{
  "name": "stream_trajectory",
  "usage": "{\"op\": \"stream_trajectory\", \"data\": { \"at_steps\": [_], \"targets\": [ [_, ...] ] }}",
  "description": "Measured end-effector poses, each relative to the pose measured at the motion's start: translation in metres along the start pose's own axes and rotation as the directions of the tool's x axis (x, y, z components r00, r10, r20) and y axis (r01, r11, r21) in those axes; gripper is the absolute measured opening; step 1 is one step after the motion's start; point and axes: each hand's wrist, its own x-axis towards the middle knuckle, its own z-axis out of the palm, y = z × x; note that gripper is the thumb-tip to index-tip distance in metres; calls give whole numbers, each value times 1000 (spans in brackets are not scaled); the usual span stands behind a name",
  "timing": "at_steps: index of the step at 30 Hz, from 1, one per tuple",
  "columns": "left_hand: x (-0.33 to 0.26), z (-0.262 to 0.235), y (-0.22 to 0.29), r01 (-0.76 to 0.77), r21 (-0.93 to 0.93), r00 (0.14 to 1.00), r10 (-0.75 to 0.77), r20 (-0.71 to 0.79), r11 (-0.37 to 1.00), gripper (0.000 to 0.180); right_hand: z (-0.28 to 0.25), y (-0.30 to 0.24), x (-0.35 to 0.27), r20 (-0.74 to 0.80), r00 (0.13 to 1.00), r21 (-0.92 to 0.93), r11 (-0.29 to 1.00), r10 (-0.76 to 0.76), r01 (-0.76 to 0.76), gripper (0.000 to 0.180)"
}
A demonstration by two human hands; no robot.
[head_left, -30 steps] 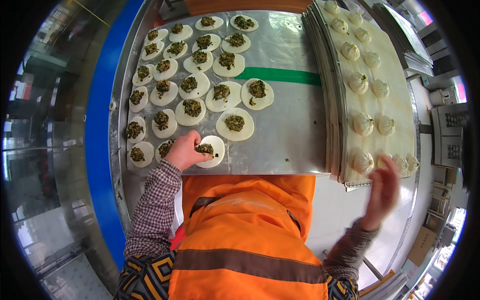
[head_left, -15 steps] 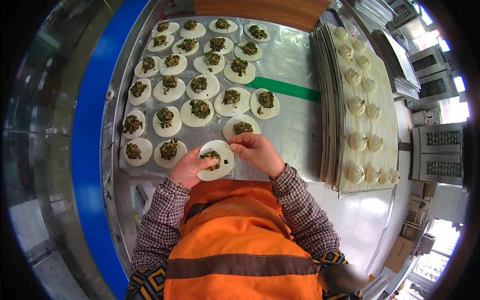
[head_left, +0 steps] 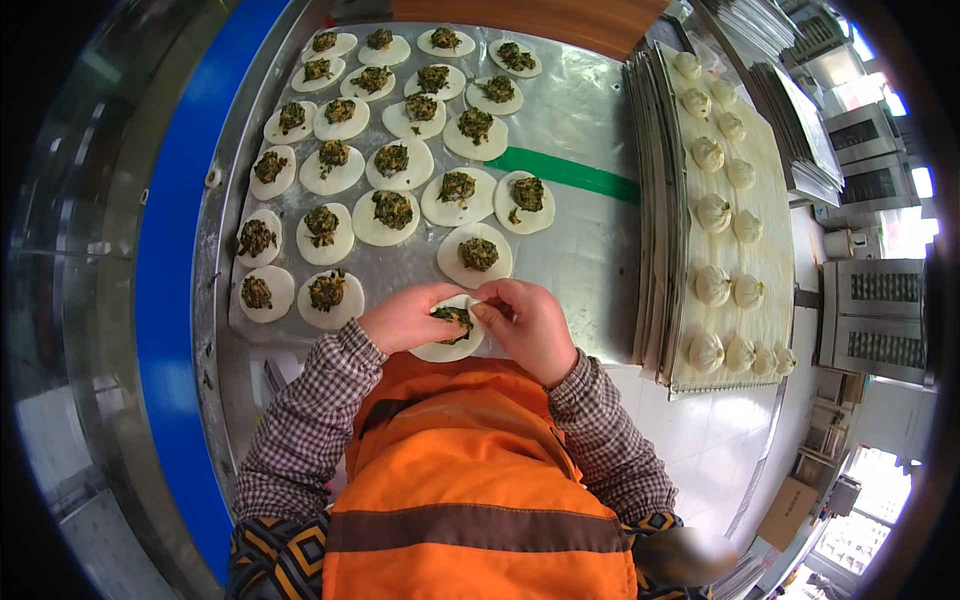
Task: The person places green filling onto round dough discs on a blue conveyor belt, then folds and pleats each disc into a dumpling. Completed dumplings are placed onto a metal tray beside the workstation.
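Between my hands, over the near edge of the metal table, is a round white dough wrapper (head_left: 455,349) with dark green chopped filling (head_left: 453,321) in its middle. My left hand (head_left: 408,318) supports it from the left, the thumb lying on the filling. With thumb and forefinger, my right hand (head_left: 524,323) pinches the wrapper's far right rim. Just beyond my hands lies another filled wrapper (head_left: 476,253), flat and unfolded. Several more filled wrappers (head_left: 325,236) lie in rows over the left and middle of the table.
A green strip (head_left: 565,175) crosses the metal table (head_left: 585,260). On the right, a stack of trays (head_left: 652,230) carries several pleated, closed buns (head_left: 713,286) on its top sheet. A blue band (head_left: 180,250) runs along the left. Racks and equipment (head_left: 880,310) stand at the far right.
My hands have come closer together, and the wrapper's far edge is now gathered between them. My left hand covers more of the wrapper. The view has shifted slightly.
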Motion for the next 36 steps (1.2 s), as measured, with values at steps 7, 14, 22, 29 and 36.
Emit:
{"op": "stream_trajectory", "data": {
  "at_steps": [7,14,22,29,36],
  "targets": [
    [15,-4,9,53,54,989,-60,136,997,46,-7,4,-9,-57,994,36,995,-88,90,15],
    [12,10,1,31,-363,995,-63,-78,931,42,-9,14,-12,-120,991,245,969,58,-27,14],
    [21,1,10,24,223,998,-37,54,975,39,-9,6,-12,-23,996,130,988,86,-83,13],
    [24,-5,4,52,-157,993,-34,114,986,41,-11,8,-15,5,996,189,978,84,-83,16],
    [18,9,9,45,-179,999,-47,-7,983,35,-12,9,-12,52,967,641,734,251,-225,17]
  ]
}}
